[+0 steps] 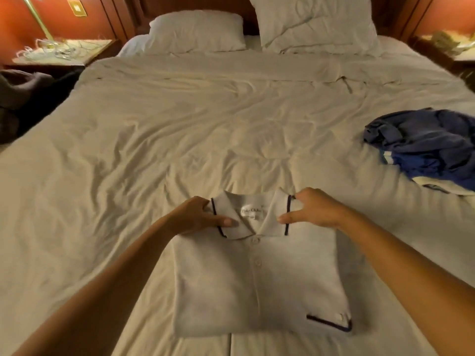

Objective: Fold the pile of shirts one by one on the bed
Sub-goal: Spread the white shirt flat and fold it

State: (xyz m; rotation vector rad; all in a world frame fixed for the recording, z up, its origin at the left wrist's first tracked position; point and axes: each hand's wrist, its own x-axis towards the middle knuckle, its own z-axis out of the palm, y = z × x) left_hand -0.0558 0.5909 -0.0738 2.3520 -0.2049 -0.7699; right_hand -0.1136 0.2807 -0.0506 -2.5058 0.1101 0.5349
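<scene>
The left hand [203, 214] and right hand [314, 210] each pinch a collar wing of the folded polo [257, 283], probably squaring it flat. The pile [424, 145] lies right of the polo, well apart, on the bed [180, 124].

We are standing in a bedroom, quite possibly a hotel room. A wide bed [180, 119] under a rumpled white duvet is filling most of the space. A flat pillow [198, 30] and an upright pillow [316, 21] are resting at its head against a dark wooden headboard [195, 2]. A left bedside table [84, 53], carrying white cables [43, 51] and a brass lamp [38, 19], and a right bedside table [437, 51] are flanking it. A brass switch plate [76, 7] is shining on the orange-red wall [15, 24].
</scene>
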